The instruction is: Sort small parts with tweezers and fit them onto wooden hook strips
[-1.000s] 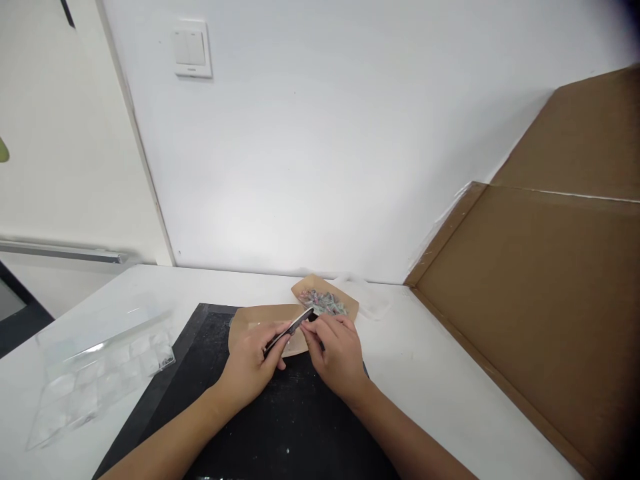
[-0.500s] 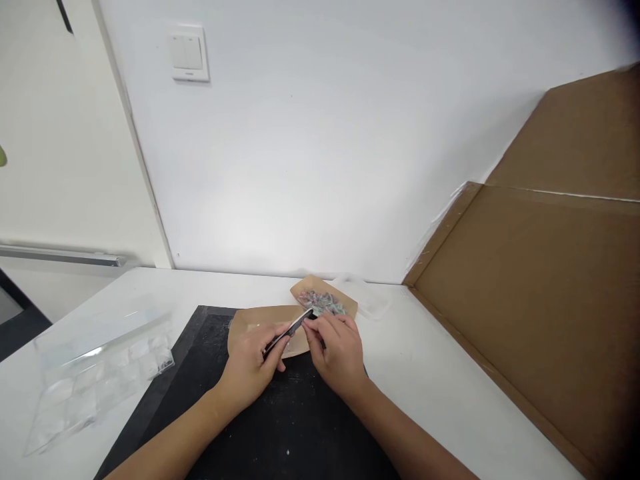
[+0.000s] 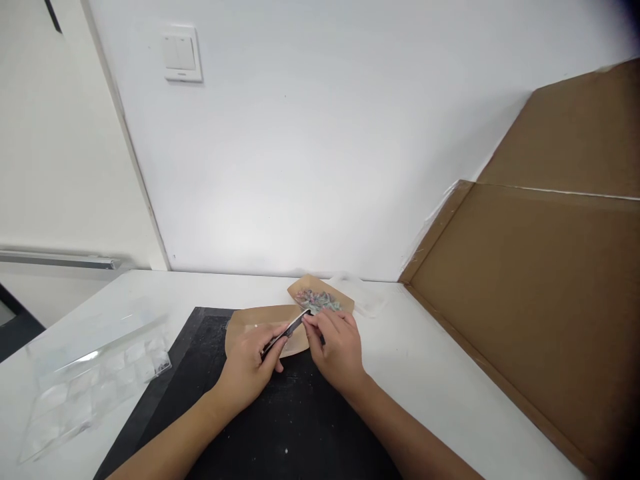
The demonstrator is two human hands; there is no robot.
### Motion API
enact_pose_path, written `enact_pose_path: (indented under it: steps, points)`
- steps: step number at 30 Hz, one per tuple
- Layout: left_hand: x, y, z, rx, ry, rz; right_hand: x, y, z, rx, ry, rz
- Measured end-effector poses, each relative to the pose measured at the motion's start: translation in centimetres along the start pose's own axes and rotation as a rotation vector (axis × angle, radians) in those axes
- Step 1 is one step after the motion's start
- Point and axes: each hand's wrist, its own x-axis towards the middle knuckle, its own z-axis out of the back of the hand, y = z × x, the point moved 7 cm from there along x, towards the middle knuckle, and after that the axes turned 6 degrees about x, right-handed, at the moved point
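My left hand [image 3: 250, 357] is closed around a slim black object with a pale edge [image 3: 291, 328], which slants up to the right. At its upper end, the fingers of my right hand [image 3: 336, 343] are pinched together; what they grip is too small to make out. Both hands are over a brown paper tray [image 3: 260, 315] at the back of a black mat [image 3: 280, 427]. Behind my right hand, a second brown tray [image 3: 301, 284] holds small greenish and pink pieces [image 3: 319, 301].
A clear plastic compartment box [image 3: 95, 393] with its lid raised stands on the white table [image 3: 430, 373] at the left. Crumpled clear plastic [image 3: 367, 298] lies behind the trays. Cardboard panels [image 3: 540, 280] stand at the right, and a white wall closes off the back.
The view has shifted slightly, so the surroundings sit a little further left. Both hands keep nearly the same pose around the black object.
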Motion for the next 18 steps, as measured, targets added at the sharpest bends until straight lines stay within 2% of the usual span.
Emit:
enact_pose_path:
  steps: [3,10,15,18]
  points:
    - [-0.1,-0.2,0.0,0.012,0.008,-0.004,0.2,-0.5,0.3,-0.007,-0.034,-0.018]
    - [-0.1,0.4,-0.3,-0.015,0.017,0.024,-0.3,0.9,-0.7,0.036,0.077,0.036]
    - [-0.1,0.4,-0.2,0.035,0.013,0.026,-0.2,-0.5,-0.2,-0.026,-0.002,-0.042]
    - [0.0,0.3,-0.2,0.033,0.008,0.008,-0.2,-0.5,-0.3,-0.024,0.014,-0.049]
